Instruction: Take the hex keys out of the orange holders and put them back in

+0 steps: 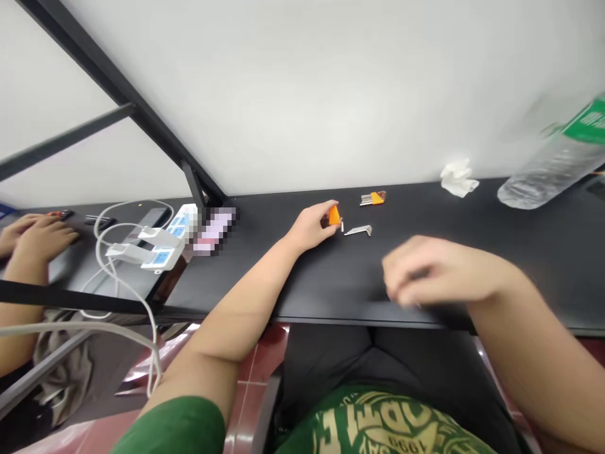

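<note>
My left hand (312, 226) pinches an orange hex key holder (334, 215) between thumb and fingers, just above the black table. A small metal piece (342, 225) shows beside the holder; whether it is attached I cannot tell. Loose silver hex keys (360, 230) lie together to the right of that hand. Farther back rests a second orange holder (377, 198) with several hex keys in it. Over the table's front half, my right hand (435, 271) is blurred, its fingers curled and closed toward the thumb. What they hold, if anything, is hidden.
A crumpled tissue (458, 178) and a clear bottle (543, 173) are at the back right. Left stand a black frame (189, 180), a phone (215, 230), and a white power strip (176, 236) with cables. Another person's hands (40, 236) rest beyond the frame.
</note>
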The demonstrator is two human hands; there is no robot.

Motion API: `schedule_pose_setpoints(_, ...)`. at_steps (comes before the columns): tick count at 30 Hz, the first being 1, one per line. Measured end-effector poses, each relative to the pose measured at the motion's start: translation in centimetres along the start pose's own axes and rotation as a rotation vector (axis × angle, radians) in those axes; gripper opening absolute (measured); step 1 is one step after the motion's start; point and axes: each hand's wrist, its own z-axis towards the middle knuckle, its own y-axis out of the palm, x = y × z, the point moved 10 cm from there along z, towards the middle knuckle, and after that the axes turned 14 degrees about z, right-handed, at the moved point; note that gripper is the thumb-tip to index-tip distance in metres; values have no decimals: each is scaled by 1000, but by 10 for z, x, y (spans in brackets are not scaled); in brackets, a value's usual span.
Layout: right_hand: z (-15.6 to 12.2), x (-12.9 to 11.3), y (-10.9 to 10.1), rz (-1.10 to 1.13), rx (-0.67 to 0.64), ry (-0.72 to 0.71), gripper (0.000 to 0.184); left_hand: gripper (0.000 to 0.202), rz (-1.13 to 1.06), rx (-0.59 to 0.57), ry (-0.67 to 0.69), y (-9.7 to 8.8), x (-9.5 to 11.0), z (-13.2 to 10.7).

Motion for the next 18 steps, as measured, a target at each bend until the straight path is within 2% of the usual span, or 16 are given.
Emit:
schedule_pose_setpoints(3,29,48,-37,-260,255,200,18,53,20,-21,3,2,-1,1)
schedule_pose_setpoints(7,67,79,-34,-510,206,239,15,54,55,-39,8,2,-2,2)
schedule_pose_setpoints(11,77,83,-19,-647,121,247,17,53,51,-37,1,0,-4,1)
schedule_pose_setpoints(18,79,79,-13,-743,157,211,22,52,19,-88,-13,2,-4,1)
